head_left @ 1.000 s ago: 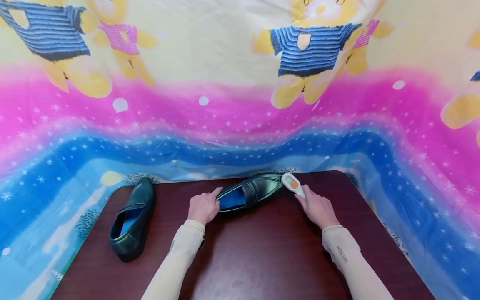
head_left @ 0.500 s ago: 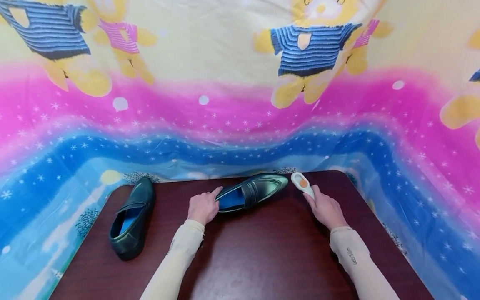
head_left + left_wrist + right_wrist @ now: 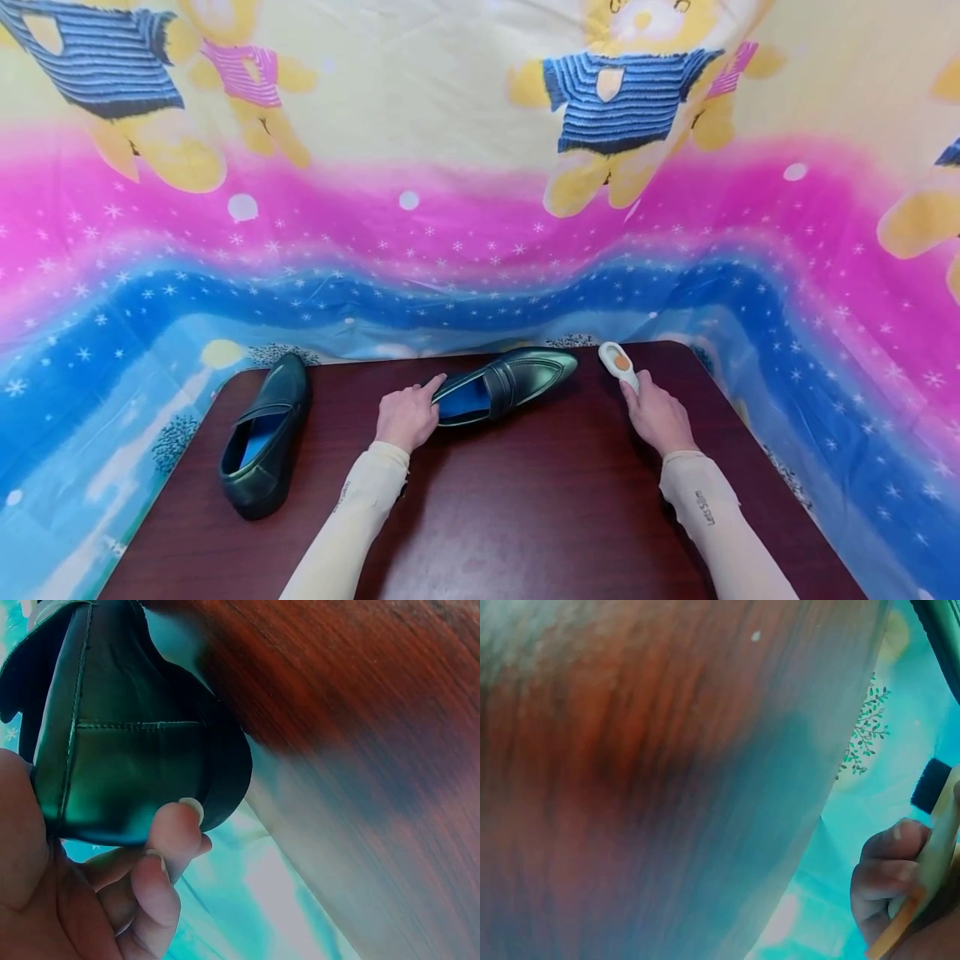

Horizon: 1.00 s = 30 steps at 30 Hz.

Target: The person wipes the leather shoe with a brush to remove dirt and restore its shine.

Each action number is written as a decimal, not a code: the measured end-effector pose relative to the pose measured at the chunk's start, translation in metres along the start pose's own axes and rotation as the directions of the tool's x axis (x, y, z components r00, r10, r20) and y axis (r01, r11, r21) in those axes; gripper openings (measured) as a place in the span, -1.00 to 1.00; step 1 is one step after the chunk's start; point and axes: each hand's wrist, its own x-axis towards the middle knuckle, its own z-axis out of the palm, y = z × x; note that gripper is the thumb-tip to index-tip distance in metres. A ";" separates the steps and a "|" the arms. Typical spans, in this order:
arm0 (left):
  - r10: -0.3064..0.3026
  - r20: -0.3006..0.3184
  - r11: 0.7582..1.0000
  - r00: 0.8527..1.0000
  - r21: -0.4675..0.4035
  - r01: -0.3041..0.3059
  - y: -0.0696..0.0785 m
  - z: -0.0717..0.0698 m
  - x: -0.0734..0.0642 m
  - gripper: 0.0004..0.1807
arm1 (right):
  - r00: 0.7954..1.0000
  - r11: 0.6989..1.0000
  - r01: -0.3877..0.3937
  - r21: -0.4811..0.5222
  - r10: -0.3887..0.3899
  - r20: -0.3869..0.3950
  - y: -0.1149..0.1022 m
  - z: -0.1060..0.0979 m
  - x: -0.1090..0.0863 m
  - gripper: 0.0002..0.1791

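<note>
The table (image 3: 510,517) is red-brown; its twelve-o'clock shoe (image 3: 536,377) is greenish-black, the two-o'clock brush (image 3: 617,362) white and orange; the cloth (image 3: 450,225) is pink-and-blue, snowflake-patterned.

Shoe (image 3: 506,387), centre of frame: leather-look upper, smooth and glossy, strongest sheen on the toe; stitched seams visible in the left wrist view. Sole edge (image 3: 229,761) there: matt, rubber-like. Second shoe (image 3: 283,458), left of frame: same leather look, smooth, softer shine. Insole (image 3: 462,402) of the centre one: smooth, material can't be told. Brush (image 3: 626,376), right of centre: pale body looks like smooth plastic. Bristles (image 3: 931,784), right edge of the right wrist view: dense, dark, matt. Table (image 3: 495,508): wood-grain top, smooth, polished, glare at lower centre. Backdrop (image 3: 457,225), upper frame: printed cloth, lightly creased. Sleeves (image 3: 337,521), lower frame: matt cloth, printed lettering.
</note>
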 end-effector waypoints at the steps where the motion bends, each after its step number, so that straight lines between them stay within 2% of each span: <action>1: 0.001 0.000 1.000 1.000 0.000 -0.001 0.000 0.000 0.000 -0.42 | 1.000 1.000 -0.014 0.001 0.014 0.007 0.001 0.001 0.000 -0.50; 11: 0.008 0.002 1.000 1.000 -0.001 -0.008 -0.001 0.001 -0.001 -0.41 | 0.990 0.990 -0.138 0.014 0.137 0.040 0.011 0.005 0.004 -0.53; 17: 0.006 0.000 1.000 1.000 -0.001 -0.006 -0.002 0.001 -0.001 -0.41 | 0.978 0.986 -0.168 0.016 0.165 0.131 0.015 0.009 0.003 -0.53; 21: 0.005 0.008 1.000 1.000 -0.006 -0.005 -0.001 0.001 -0.002 -0.41 | 0.975 0.986 -0.166 0.024 0.161 0.152 0.018 0.012 0.003 -0.53; 30: -0.010 0.014 1.000 1.000 -0.013 0.010 -0.001 0.001 -0.005 -0.39 | 0.986 0.991 -0.133 0.000 0.132 0.097 0.021 0.011 0.002 -0.45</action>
